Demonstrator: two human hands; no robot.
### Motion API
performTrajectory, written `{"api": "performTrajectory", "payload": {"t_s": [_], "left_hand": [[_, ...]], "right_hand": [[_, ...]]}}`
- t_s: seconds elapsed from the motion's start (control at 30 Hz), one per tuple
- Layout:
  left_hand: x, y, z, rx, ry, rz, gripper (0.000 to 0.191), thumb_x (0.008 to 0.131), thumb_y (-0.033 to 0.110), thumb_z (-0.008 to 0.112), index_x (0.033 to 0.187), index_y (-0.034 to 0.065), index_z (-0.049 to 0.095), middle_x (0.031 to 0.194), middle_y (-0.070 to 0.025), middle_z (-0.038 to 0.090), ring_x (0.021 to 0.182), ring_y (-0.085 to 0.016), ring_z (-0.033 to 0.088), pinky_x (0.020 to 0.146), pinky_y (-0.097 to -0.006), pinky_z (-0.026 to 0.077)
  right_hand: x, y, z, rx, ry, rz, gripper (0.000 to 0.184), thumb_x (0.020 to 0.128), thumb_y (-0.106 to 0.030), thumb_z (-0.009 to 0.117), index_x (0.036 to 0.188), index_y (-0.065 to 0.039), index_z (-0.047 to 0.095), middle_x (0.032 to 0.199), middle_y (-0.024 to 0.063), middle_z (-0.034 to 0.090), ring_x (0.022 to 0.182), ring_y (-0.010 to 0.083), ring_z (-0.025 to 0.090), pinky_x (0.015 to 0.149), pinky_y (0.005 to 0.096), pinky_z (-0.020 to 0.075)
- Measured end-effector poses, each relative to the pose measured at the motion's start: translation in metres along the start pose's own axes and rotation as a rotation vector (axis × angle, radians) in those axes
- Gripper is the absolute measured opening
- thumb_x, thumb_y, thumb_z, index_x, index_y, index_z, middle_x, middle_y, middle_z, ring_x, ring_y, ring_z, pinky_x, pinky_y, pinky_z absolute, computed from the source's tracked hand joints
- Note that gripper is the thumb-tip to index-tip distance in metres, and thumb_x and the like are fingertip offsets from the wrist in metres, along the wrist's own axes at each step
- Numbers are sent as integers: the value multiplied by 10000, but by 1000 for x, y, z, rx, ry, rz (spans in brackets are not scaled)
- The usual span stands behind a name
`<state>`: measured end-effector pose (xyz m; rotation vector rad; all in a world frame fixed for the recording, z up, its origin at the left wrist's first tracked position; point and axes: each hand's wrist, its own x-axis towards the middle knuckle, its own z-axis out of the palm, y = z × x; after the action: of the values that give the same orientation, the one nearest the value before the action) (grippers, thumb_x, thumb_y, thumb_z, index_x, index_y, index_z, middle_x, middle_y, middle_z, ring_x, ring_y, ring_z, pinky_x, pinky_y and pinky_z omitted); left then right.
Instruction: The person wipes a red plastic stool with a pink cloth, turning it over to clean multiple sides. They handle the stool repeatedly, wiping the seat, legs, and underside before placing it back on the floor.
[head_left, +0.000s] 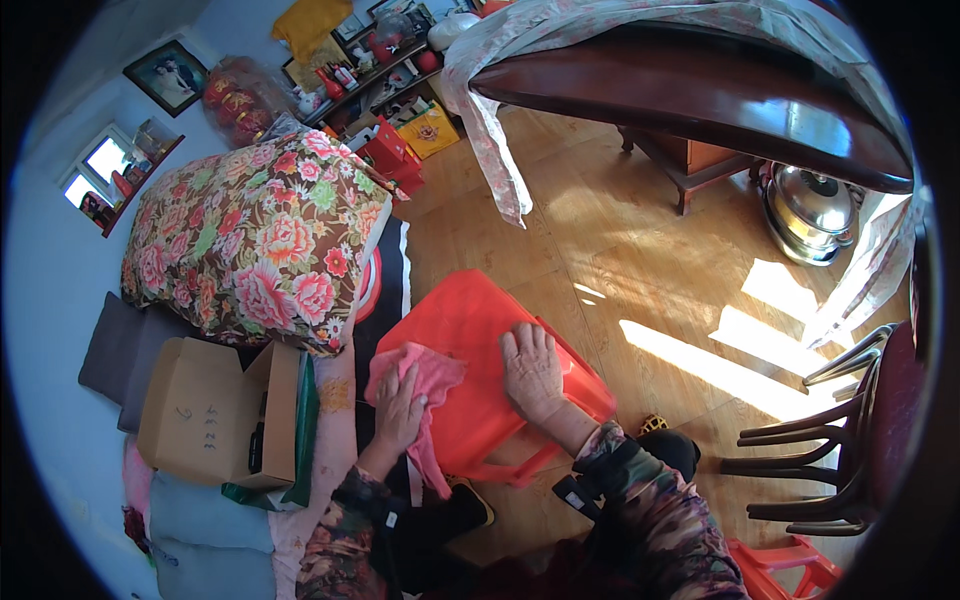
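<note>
A red plastic stool (472, 322) stands in front of me on the wood-look floor. My left hand (399, 409) presses a pink cloth (439, 375) against the left side of the stool; part of the cloth hangs down over its edge. On the right part of the stool's top rests my right hand (532, 371), its fingers bent, with nothing visible in it. The underside of that palm is hidden.
At the left, an open cardboard box (202, 409) sits beside a flowered cloth-covered pile (255, 240). Stacked chairs (847, 442) stand at the right, near another red stool (784, 562). A dark wooden table (675, 97) and a steel pot (810, 210) are farther off.
</note>
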<state>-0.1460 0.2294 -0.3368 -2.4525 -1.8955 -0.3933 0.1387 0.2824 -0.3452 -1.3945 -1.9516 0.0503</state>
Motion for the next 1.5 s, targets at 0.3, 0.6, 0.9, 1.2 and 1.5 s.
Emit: {"api": "performTrajectory", "payload": {"t_s": [0.3, 0.6, 0.9, 1.2, 1.5], "left_hand": [[-76, 100, 5, -33, 234, -74, 527, 964, 261, 495, 1434, 22, 509, 1509, -264, 400, 1403, -461, 349, 1182, -568, 229], [-72, 51, 5, -270, 532, -305, 388, 960, 211, 514, 1249, -11, 648, 1341, -222, 578, 1273, -386, 509, 1097, -455, 389], [-2, 91, -41, -755, 395, -410, 263, 1027, 135, 480, 1055, -48, 667, 913, -47, 657, 861, -115, 581, 795, -279, 476], [109, 117, -67, -1371, 692, -203, 394, 1022, 263, 578, 1295, -22, 567, 1170, -84, 641, 1053, -150, 614, 949, -292, 486], [13, 69, -31, -190, 133, -127, 623, 991, 340, 573, 1500, 30, 394, 1498, -256, 407, 1407, -406, 375, 1162, -494, 287]], "right_hand": [[3, 37, 17, 366, -137, 400, 394, 944, -282, 591, 1246, -43, 510, 1152, 225, 626, 1090, 422, 581, 935, 559, 460], [-33, 13, -23, 292, -152, 220, 158, 882, -188, 587, 934, -44, 548, 874, 179, 646, 739, 389, 675, 632, 511, 543], [-25, 3, -26, 760, -33, 186, 149, 980, -190, 563, 965, -49, 606, 802, 152, 675, 695, 330, 673, 616, 447, 525], [3, 32, -31, 1536, 54, 793, 277, 1044, -301, 542, 1141, -47, 595, 1031, 79, 634, 931, 134, 606, 776, 287, 475], [-5, 10, -23, 413, -119, -100, 665, 905, -541, 630, 1448, -180, 498, 1503, 162, 392, 1374, 351, 394, 1073, 583, 338]]}}
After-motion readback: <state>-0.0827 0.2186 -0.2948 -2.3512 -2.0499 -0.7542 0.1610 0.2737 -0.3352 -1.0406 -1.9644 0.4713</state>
